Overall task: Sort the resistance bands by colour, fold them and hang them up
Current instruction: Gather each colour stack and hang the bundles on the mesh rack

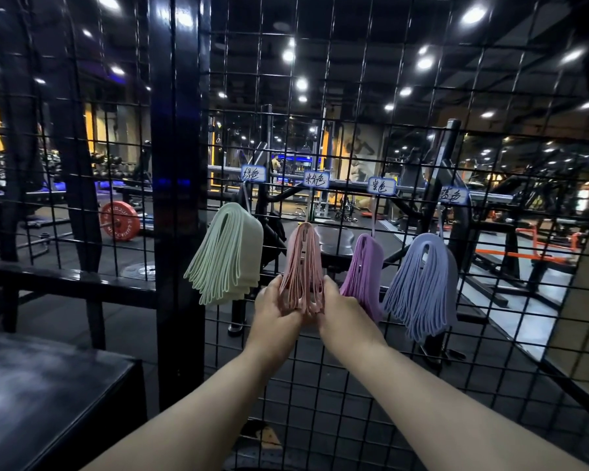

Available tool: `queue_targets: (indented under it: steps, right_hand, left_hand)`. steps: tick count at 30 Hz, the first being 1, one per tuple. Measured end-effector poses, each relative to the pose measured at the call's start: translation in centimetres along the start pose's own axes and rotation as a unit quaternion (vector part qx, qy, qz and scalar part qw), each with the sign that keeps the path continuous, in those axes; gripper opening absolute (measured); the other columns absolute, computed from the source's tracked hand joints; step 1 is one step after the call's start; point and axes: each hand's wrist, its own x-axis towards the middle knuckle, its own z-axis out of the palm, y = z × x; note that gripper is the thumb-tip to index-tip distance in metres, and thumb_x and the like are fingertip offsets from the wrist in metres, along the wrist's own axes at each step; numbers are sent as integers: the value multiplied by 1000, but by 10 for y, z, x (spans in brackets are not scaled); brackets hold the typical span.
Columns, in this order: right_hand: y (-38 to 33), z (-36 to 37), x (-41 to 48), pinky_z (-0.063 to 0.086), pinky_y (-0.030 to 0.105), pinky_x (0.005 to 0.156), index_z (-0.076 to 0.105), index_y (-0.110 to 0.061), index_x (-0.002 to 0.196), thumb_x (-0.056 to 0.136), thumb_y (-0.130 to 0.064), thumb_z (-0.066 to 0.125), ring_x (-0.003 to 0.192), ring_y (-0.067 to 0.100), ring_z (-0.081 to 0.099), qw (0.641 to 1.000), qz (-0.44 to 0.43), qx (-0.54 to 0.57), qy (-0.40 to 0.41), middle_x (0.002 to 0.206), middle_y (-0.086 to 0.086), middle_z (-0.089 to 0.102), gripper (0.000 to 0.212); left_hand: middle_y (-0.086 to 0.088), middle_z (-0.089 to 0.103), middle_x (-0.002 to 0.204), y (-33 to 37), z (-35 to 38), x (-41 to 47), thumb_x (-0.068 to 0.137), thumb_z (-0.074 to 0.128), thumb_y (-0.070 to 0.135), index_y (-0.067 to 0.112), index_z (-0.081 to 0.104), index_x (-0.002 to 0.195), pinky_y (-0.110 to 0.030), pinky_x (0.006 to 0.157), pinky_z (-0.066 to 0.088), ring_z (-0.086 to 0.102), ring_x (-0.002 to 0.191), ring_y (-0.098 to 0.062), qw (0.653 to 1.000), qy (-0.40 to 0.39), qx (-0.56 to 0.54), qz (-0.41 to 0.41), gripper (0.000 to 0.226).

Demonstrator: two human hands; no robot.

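Observation:
Four folded bundles of resistance bands hang on hooks of a black wire grid wall [354,96]: green bands [225,253] at the left, then pink bands [302,266], purple bands [363,266] and blue bands [422,283] at the right. A small handwritten label [316,179] sits above each bundle. My left hand [274,305] grips the lower left side of the pink bundle. On its lower right side my right hand [337,309] holds the same bundle, squeezing its hanging ends between both hands.
A black padded bench top [48,385] lies at the lower left. A thick black steel post [177,198] stands left of the green bundle. Behind the grid are gym machines, a red weight plate [119,220] on a barbell and a flat bench.

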Motion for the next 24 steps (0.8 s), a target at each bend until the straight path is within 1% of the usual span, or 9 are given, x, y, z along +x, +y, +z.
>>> queue_targets:
  steps: [3,6,8,12,14,16,18,21,24]
  right_hand:
    - [0,3,1,58,43,71,42,-22,134,98,-9,47,80,26,68,999,-15,-17,32,87,6,68,39]
    - [-1,4,0,59,44,67,48,-24,122,101,-15,44,76,26,68,999,-24,-17,43,83,5,68,24]
    - [-1,5,0,60,44,65,45,-22,128,100,-10,43,75,26,70,998,-36,-42,40,82,7,68,30]
    - [1,3,-3,59,41,62,36,-18,139,99,-2,42,74,26,70,995,-52,-81,28,82,9,68,43]
    - [0,2,-2,59,41,61,37,-19,137,99,-2,41,74,27,70,994,-60,-91,31,83,10,68,42]
    - [-1,1,-1,59,40,60,41,-17,134,98,0,42,77,28,72,991,-64,-115,33,85,11,70,40]
    - [-2,1,-2,59,38,61,48,-16,127,97,0,44,80,28,72,989,-64,-131,33,86,11,70,33]
    - [-2,2,-4,57,34,58,51,-16,122,98,-2,45,79,26,72,987,-69,-140,30,84,10,69,28]
    - [-2,3,-7,55,32,54,49,-16,122,99,-2,44,75,24,71,987,-74,-140,22,77,5,63,27]
  left_hand:
    - [0,57,118,-1,0,0,69,71,27,54,55,110,-23,86,52,64,96,-2,1000,9,14,22,51]
    - [0,61,116,-5,0,2,76,72,19,52,55,109,-21,85,54,67,93,-1,999,1,19,30,49]
    - [1,63,116,-8,-1,3,77,74,20,43,54,119,-24,87,55,68,95,-2,999,-2,22,26,53]
    - [12,69,109,-8,-2,3,82,70,2,35,52,126,-11,82,51,65,95,9,999,4,37,39,57]
    - [20,68,110,-12,-2,6,84,68,7,36,50,132,-21,93,51,62,100,10,998,6,58,39,60]
    - [26,68,108,-13,-3,5,85,67,18,43,50,131,-30,96,52,62,102,10,996,9,85,39,56]
    - [27,67,109,-11,-4,3,84,65,25,47,49,130,-31,95,52,62,103,10,994,16,102,44,53]
    - [22,67,112,-7,-4,1,85,63,13,48,53,124,-26,95,50,61,105,9,994,3,95,58,53]
    - [16,58,125,-11,-5,4,80,64,27,48,49,134,-32,102,48,56,115,3,991,-1,116,69,59]
